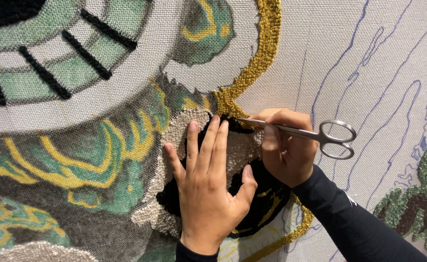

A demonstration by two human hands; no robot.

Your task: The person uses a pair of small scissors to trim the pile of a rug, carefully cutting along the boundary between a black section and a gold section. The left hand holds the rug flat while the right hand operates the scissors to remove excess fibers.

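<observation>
A large woven backing cloth (320,53) fills the view, printed with a green, yellow and grey pattern and partly tufted. My left hand (208,189) lies flat, fingers spread, on a tufted patch of beige and black pile (179,131). My right hand (286,145), in a dark sleeve, holds small steel scissors (320,135) like a pen. The scissor tips point left at the black pile near my left fingertips. The finger loops stick out to the right, with no fingers in them.
A tufted mustard-yellow band (257,63) curves down from the top to the patch. Black tufted bars (85,48) cross the upper left. Blue drawn outlines (368,97) cover bare cloth on the right, with green tufting (417,204) at the right edge.
</observation>
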